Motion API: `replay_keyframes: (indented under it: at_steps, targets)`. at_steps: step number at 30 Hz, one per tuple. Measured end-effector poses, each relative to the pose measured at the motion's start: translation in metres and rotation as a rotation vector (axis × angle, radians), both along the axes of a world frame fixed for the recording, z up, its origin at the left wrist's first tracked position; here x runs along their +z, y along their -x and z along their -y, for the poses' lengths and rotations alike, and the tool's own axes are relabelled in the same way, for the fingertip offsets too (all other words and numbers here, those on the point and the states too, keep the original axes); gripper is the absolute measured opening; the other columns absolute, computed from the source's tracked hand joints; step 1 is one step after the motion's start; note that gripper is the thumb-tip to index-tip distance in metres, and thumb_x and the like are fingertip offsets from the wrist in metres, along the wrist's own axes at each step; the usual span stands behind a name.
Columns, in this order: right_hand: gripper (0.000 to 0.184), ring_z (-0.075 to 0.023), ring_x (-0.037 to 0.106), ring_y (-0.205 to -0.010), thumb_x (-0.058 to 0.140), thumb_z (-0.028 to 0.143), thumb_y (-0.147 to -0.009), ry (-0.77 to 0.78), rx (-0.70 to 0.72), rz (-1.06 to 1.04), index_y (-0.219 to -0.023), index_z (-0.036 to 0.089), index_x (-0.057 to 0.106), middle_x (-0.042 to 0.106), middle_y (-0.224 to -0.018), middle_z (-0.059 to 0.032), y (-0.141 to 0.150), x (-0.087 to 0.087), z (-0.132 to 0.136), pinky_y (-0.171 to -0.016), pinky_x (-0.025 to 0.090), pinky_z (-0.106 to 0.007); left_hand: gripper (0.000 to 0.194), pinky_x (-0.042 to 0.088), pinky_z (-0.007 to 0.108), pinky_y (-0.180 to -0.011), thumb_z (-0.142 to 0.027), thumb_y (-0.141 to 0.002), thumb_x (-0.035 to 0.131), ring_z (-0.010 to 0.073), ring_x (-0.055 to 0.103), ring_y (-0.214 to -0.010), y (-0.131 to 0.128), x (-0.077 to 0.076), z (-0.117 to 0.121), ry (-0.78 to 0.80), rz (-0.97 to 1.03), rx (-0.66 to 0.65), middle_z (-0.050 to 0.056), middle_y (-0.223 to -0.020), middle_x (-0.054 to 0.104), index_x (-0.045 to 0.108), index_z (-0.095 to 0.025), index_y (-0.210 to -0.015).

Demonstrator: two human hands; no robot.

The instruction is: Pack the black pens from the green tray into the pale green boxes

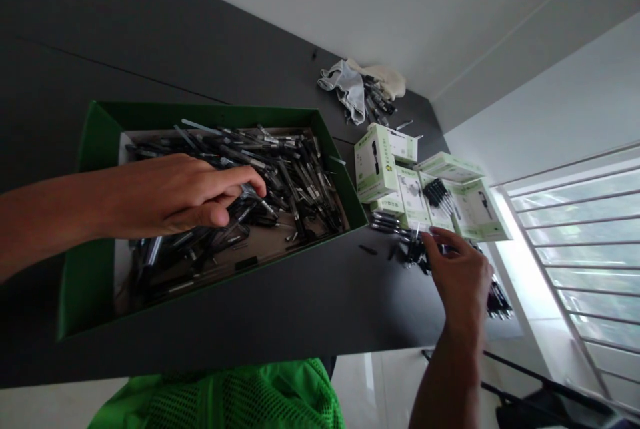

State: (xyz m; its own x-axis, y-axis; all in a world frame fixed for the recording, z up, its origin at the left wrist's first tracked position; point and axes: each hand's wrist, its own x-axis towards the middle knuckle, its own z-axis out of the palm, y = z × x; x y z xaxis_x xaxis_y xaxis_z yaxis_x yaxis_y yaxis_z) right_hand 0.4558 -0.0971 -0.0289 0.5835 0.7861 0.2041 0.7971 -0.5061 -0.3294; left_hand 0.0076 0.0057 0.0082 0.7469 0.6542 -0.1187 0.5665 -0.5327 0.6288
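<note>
My left hand point(187, 195) hovers over a green box point(93, 215) full of loose black and clear pens point(305, 179). Its index finger reaches forward and bends down at the tip, the thumb is apart from it, and no held thing shows. At the right, my right hand point(460, 265) has thumb and index finger close together in a pinch. A thin pale piece shows at those fingertips, too blurred to name. Just beyond this hand lies a heap of dark pens point(413, 252), partly hidden by the fingers.
White-and-green cartons point(376, 165) stand right of the box. A bundle of pens point(439, 195) rests in an open carton point(467, 205). Gloves point(347, 89) lie near the wall on more pens point(379, 99). The dark table point(310, 302) ends at a barred window point(585, 235).
</note>
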Motion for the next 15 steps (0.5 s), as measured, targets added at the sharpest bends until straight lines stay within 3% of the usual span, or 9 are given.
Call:
replay_keyframes:
  at_steps: [3, 15]
  targets:
    - [0.044, -0.0291, 0.071, -0.076, 0.065, 0.057, -0.083, -0.003, 0.038, 0.016, -0.108, 0.024, 0.082, 0.083, -0.1, -0.0102, 0.0015, -0.001, -0.0034, -0.088, 0.046, -0.045, 0.098, 0.033, 0.023, -0.057, -0.089, -0.096, 0.016, 0.0158, 0.049, -0.055, 0.0003, 0.0013, -0.0011, -0.003, -0.014, -0.027, -0.003, -0.067, 0.062, 0.06, -0.012, -0.138]
    - [0.041, -0.0289, 0.07, -0.075, 0.063, 0.053, -0.086, 0.008, 0.049, 0.058, -0.109, 0.024, 0.081, 0.083, -0.101, -0.0095, 0.0024, -0.0015, -0.0026, -0.079, 0.044, -0.041, 0.1, 0.032, 0.025, -0.058, -0.091, -0.094, 0.014, 0.0171, 0.051, -0.056, -0.0014, 0.0009, 0.0007, -0.05, -0.003, 0.001, -0.002, -0.065, 0.061, 0.063, -0.014, -0.135]
